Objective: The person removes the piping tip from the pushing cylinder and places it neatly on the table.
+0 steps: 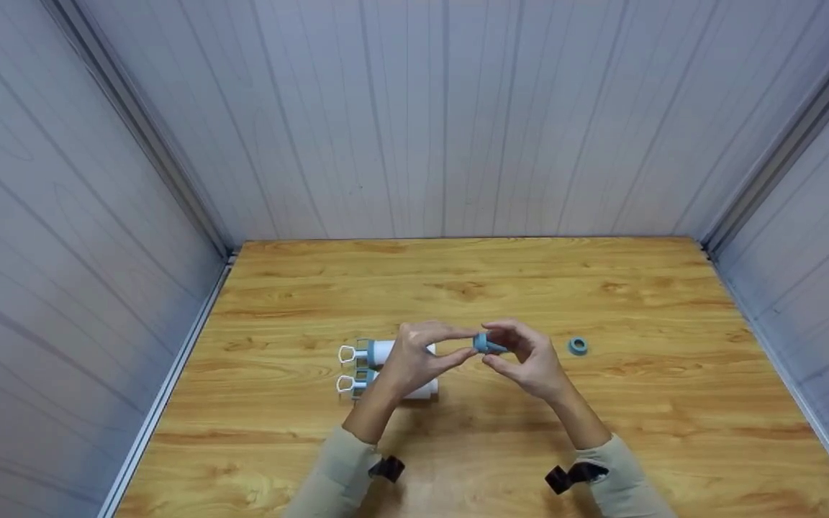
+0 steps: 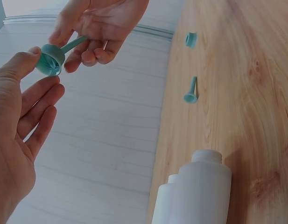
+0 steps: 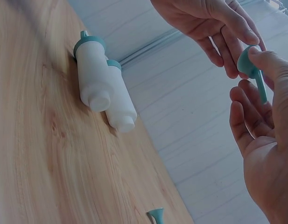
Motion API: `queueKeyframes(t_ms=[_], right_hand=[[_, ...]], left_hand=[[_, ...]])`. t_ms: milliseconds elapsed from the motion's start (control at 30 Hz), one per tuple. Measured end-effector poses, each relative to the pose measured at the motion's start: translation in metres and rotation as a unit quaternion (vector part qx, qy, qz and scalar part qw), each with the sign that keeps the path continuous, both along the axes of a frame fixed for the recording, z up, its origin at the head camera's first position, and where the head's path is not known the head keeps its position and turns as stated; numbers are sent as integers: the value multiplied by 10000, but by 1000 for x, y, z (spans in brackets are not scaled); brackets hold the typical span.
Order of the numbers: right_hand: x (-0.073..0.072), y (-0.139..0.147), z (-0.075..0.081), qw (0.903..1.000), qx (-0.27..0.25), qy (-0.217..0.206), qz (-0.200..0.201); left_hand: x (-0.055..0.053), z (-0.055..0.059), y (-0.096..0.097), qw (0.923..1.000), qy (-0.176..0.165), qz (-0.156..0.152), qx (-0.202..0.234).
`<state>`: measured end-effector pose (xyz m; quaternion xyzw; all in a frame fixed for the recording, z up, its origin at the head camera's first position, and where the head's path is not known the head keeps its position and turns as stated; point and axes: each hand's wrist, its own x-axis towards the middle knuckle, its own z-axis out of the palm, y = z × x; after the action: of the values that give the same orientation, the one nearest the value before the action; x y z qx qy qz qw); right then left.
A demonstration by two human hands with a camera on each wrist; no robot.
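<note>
Above the wooden table, both hands pinch one teal funnel-shaped nozzle [image 2: 51, 59] at its wide collar. My left hand [image 1: 412, 363] has thumb and forefinger at the collar's open end. From the other side, my right hand [image 1: 529, 363] grips it by thumb and fingertips, and the thin spout [image 3: 260, 86] points toward that palm. Under my left forearm lie two white cylinders [image 3: 94, 70] side by side, with teal end caps [image 3: 89, 43] and white loop handles [image 1: 346, 353]. Their narrow necks face right; my left hand partly hides them in the head view.
A teal ring [image 1: 578, 346] lies on the table [image 1: 645, 417] to the right of my right hand. Another teal funnel-shaped nozzle [image 2: 192, 91] lies between the ring and the cylinders, hidden in the head view. Pale panel walls [image 1: 443, 122] enclose the table's back and sides.
</note>
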<state>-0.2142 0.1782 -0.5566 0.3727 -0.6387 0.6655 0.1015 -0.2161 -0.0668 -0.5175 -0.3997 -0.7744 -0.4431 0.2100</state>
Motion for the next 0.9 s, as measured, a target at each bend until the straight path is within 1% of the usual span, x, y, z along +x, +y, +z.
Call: queueKeyframes(t_ms=[133,300,433,700,900], right_hand=[[1,4,-1,9999,84,-39,-124],[1,7,-2,9998,88,-13,-162],[1,8,-4,9998,57,-6,-164],[2,9,-4,9998,-17,-16,-184],[3,9,-5,9997,-56,-9,-234]], left_hand=[[0,2,-3,9999,122,86,77],[-1,4,-6,9998,114,103,145],[-2,4,-8,9997,117,100,164],[-3,2,-6,9994,296,88,180],[-4,1,-6,9996,242,93,93]])
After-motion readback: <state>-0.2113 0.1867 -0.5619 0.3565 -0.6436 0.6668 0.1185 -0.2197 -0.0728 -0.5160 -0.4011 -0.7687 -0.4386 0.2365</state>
